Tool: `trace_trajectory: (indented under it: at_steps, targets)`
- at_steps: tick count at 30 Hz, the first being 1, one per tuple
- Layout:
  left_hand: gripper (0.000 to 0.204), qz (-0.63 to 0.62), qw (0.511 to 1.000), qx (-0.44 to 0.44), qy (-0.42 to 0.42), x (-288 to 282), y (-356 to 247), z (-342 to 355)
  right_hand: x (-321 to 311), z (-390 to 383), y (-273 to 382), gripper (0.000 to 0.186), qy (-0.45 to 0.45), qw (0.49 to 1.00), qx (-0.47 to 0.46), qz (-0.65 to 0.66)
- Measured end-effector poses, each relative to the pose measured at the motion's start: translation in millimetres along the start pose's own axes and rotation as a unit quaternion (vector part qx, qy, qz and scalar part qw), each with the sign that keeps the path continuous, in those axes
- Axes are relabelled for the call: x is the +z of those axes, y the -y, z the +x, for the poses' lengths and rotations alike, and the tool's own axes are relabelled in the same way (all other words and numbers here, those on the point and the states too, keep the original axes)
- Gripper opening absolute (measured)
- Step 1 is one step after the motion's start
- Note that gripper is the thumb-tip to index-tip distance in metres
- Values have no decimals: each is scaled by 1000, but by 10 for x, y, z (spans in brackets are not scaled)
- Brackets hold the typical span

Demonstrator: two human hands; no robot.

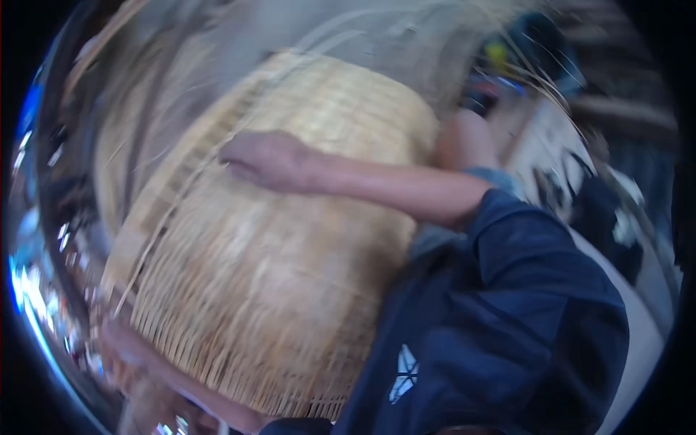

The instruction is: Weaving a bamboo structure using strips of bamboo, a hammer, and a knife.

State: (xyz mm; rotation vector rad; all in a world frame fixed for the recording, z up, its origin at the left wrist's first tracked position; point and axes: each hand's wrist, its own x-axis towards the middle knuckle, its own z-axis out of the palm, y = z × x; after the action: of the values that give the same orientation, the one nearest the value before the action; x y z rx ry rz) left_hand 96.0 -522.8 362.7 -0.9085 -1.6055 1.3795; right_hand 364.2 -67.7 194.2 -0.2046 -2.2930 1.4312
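Observation:
A large pale woven bamboo basket lies tilted in front of my body, its curved side facing up. Along its left edge runs a flat rim band. My right hand rests on the weave beside this band, fingers curled closed; what they grip is hidden under them. Lower down, my left hand is at the near left end of the rim, with the forearm alongside the basket's lower edge. Motion blur smears its fingers, so its grip is unclear.
Long thin bamboo strips arc across the upper part of the view. My bare knee is beside the basket's right side. A dark rounded object stands at the upper right, and blurred clutter lines the left edge.

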Motion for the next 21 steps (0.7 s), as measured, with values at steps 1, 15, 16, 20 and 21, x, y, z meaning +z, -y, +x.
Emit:
trace_trajectory:
  at_steps: [1, 15, 16, 20, 21]
  targets:
    - [31, -38, 999, 16, -24, -73, -19, 80, -341, -322, -304, 24, -10, 999, 4, -52]
    - [43, -631, 747, 99, 185, -2450, -795, 2500, -3324, -5386, -1001, 30, -320, 641, 573, -399]
    - [43, -637, 733, 140, 192, -2779, -919, 2654, -3174, -5524, -1062, 28, -312, 626, 601, -386]
    - [39, -727, 659, 145, 127, -4011, -1494, 2841, -2733, -5866, -1045, 26, -312, 604, 578, -451]
    - [39, -744, 633, 187, 106, -4338, -1869, 2937, -2705, -6034, -908, 25, -339, 575, 583, -464]
